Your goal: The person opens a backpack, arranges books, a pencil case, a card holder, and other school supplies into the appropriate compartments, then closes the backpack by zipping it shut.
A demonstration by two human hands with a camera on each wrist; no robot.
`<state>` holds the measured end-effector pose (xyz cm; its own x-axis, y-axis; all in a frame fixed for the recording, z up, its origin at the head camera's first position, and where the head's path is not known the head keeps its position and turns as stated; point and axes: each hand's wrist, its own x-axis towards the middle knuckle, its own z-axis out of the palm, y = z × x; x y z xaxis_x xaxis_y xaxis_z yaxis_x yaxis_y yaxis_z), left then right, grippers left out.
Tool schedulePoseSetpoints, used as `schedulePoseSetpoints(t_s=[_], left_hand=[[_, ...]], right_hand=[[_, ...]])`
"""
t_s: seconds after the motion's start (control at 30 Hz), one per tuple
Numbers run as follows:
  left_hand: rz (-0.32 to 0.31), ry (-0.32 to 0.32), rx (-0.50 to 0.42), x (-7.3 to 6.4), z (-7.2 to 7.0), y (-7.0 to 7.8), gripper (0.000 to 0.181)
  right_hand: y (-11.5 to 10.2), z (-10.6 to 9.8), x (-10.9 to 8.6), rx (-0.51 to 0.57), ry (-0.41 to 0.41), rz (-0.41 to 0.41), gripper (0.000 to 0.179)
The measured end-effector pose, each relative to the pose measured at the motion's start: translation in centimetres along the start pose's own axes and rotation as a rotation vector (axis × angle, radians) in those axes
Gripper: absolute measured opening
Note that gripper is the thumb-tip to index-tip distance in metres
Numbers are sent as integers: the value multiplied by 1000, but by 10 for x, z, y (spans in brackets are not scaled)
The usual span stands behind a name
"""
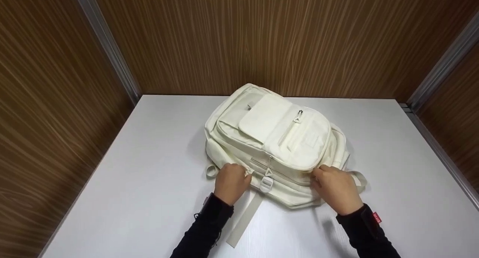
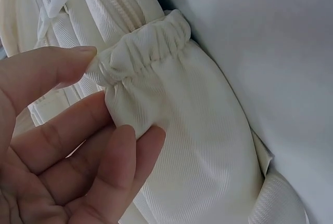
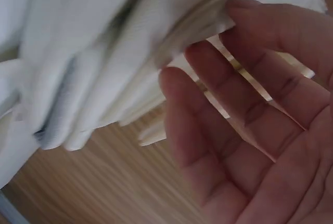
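Note:
A cream backpack [image 1: 262, 127] lies on its back on a white table, front pockets facing up. At its near side my left hand [image 1: 231, 183] pinches the gathered elastic rim [image 2: 143, 47] of a side pocket [image 2: 192, 125] between thumb and forefinger; the other fingers rest against the pocket cloth. My right hand [image 1: 336, 188] is at the bag's right end, its thumb and forefinger pinching a fabric edge [image 3: 208, 26], while the remaining fingers spread loosely below. Between the hands hang a zip pull and a white buckle [image 1: 266, 184].
A loose webbing strap [image 1: 245, 220] trails from the bag toward the table's front. Strap loops [image 1: 211, 170] stick out at both ends. Wood-grain panels [image 1: 262, 41] stand behind and at the sides of the white table [image 1: 149, 157].

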<state>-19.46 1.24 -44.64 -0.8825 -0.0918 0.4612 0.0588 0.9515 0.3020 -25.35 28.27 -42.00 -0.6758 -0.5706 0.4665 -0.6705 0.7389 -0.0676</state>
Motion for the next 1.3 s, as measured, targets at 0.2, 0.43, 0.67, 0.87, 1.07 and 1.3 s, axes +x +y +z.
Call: schedulePoseSetpoints(t_s=[0.2, 0.43, 0.67, 0.87, 1.07, 1.3], left_hand=[[7, 0, 2, 1, 0, 2, 35], [60, 36, 67, 0, 3, 4, 31], [33, 10, 31, 0, 3, 6, 28], [30, 4, 44, 1, 3, 8, 27], [13, -15, 35, 2, 3, 7, 28], [17, -8, 37, 2, 3, 7, 31]], right_hand=[[-40, 6, 8, 17, 121, -110, 16], [-76, 30, 27, -82, 272, -130, 33], [-91, 42, 40, -217, 172, -6, 42], [-91, 50, 45, -267, 146, 0, 29], [-90, 52, 45, -251, 182, 2, 16], [-88, 48, 39, -241, 225, -4, 19]])
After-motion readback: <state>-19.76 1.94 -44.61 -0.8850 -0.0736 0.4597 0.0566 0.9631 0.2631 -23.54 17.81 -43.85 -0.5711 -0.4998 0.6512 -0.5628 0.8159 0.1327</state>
